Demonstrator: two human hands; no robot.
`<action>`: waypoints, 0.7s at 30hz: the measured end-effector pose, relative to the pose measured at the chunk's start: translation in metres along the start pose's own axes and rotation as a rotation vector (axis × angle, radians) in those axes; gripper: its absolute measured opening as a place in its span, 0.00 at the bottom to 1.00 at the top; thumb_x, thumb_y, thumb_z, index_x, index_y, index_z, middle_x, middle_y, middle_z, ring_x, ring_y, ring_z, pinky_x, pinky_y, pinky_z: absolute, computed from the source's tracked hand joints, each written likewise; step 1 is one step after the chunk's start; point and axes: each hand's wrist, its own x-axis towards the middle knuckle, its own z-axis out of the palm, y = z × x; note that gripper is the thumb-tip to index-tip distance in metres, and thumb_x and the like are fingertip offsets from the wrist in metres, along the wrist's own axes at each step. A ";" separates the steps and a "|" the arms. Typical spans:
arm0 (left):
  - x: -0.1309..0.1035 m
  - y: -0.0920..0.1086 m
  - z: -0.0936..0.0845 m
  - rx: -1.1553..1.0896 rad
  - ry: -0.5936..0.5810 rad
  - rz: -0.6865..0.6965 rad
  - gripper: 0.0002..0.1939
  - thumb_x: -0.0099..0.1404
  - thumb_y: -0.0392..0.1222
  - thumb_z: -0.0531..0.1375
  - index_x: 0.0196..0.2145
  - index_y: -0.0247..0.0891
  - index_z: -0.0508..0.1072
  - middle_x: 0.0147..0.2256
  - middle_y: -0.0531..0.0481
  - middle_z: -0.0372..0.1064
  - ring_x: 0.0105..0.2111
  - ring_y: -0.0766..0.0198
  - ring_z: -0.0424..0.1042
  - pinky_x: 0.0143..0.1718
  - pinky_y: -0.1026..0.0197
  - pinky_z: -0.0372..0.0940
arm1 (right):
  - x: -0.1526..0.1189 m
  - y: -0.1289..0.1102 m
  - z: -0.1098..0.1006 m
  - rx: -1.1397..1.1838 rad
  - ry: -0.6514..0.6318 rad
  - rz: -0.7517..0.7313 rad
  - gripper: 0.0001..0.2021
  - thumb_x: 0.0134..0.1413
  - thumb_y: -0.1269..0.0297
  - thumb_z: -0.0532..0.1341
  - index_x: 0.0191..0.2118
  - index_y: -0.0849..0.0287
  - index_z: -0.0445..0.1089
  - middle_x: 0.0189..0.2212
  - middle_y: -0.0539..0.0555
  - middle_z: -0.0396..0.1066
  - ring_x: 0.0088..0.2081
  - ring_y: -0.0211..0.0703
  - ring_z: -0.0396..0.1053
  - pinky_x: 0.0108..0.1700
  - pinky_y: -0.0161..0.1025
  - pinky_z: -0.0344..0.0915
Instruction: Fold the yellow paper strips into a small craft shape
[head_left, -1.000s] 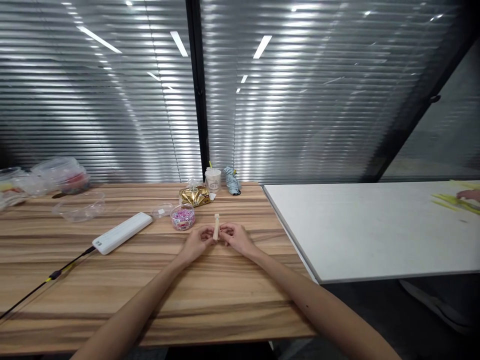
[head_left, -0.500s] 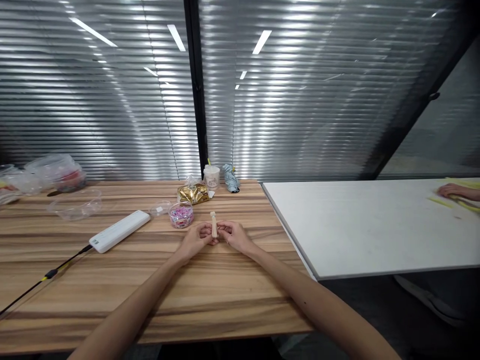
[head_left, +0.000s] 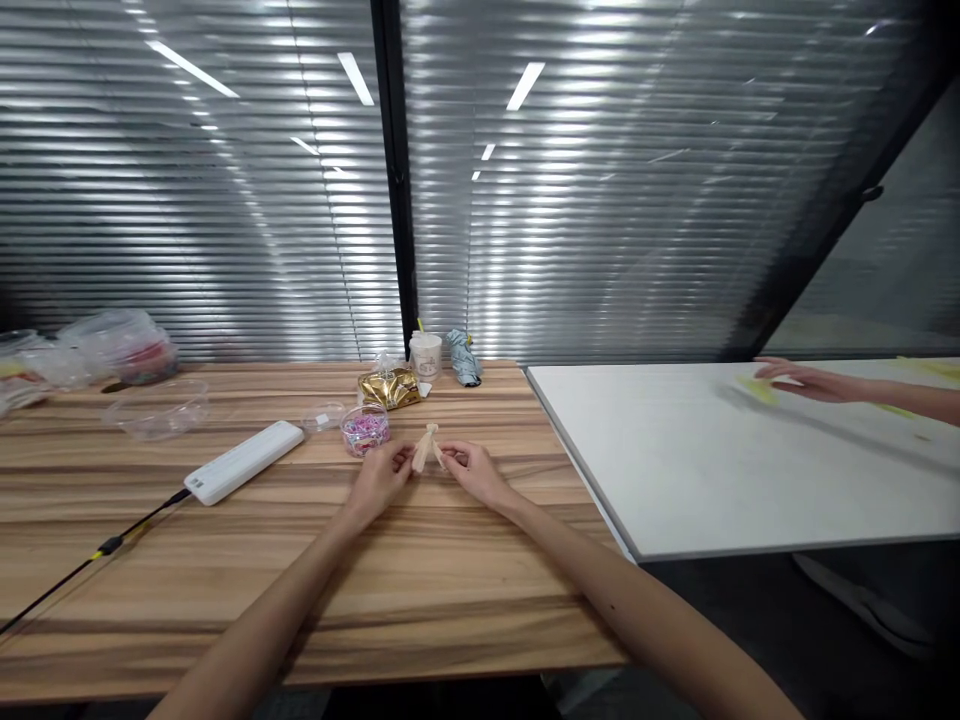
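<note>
Between our left hand (head_left: 381, 474) and right hand (head_left: 474, 472) we have a pale folded strip (head_left: 421, 453) over the surface (head_left: 450, 610); whether it touches down, we cannot tell. Its long axis runs near to far, bunched end pointing away, two tails spreading toward us. Neither hand is clearly nearer. Our left fingers pinch the left tail, our right fingers the right one. A clear tub (head_left: 365, 432) sits just beyond the left hand.

L grip (head_left: 381, 474) pinched, R grip (head_left: 474, 473) ditto
</note>
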 end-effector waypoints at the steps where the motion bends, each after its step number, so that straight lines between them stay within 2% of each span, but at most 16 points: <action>1: 0.000 0.000 0.000 0.003 -0.004 0.008 0.12 0.54 0.39 0.55 0.35 0.33 0.72 0.31 0.44 0.73 0.30 0.60 0.71 0.33 0.60 0.66 | 0.000 -0.001 0.000 0.006 0.000 0.002 0.13 0.49 0.61 0.56 0.38 0.63 0.70 0.37 0.57 0.72 0.36 0.43 0.69 0.38 0.39 0.65; 7: -0.002 0.005 0.008 -0.164 -0.109 -0.051 0.14 0.52 0.40 0.57 0.37 0.34 0.72 0.29 0.47 0.73 0.30 0.60 0.71 0.34 0.59 0.66 | -0.002 0.000 0.000 0.029 -0.034 0.032 0.15 0.49 0.60 0.56 0.40 0.65 0.68 0.28 0.54 0.71 0.23 0.35 0.65 0.24 0.32 0.62; 11: -0.002 0.009 0.009 -0.276 -0.193 -0.087 0.13 0.55 0.45 0.56 0.32 0.34 0.73 0.28 0.47 0.72 0.29 0.61 0.70 0.32 0.60 0.65 | -0.002 0.001 0.001 0.070 -0.051 0.033 0.13 0.48 0.62 0.56 0.39 0.63 0.68 0.29 0.54 0.71 0.21 0.33 0.64 0.20 0.30 0.59; 14: -0.001 0.012 0.005 -0.254 -0.128 -0.076 0.17 0.58 0.50 0.53 0.28 0.35 0.73 0.26 0.48 0.71 0.27 0.61 0.68 0.31 0.62 0.63 | -0.002 -0.003 0.001 0.030 -0.005 0.046 0.11 0.47 0.63 0.56 0.35 0.63 0.69 0.28 0.52 0.71 0.20 0.32 0.63 0.19 0.29 0.59; 17: 0.000 0.017 0.003 -0.277 -0.053 -0.076 0.18 0.57 0.52 0.54 0.30 0.35 0.73 0.28 0.48 0.71 0.30 0.61 0.67 0.33 0.62 0.62 | -0.004 -0.009 0.000 -0.055 -0.009 -0.017 0.09 0.49 0.63 0.56 0.33 0.62 0.70 0.27 0.52 0.71 0.22 0.34 0.64 0.22 0.30 0.61; 21: -0.002 0.024 0.006 -0.380 -0.080 -0.151 0.18 0.54 0.54 0.57 0.32 0.34 0.73 0.26 0.49 0.69 0.30 0.60 0.66 0.34 0.61 0.62 | -0.009 -0.015 0.002 -0.266 -0.079 -0.181 0.07 0.51 0.66 0.56 0.32 0.58 0.71 0.30 0.51 0.72 0.29 0.37 0.67 0.34 0.33 0.63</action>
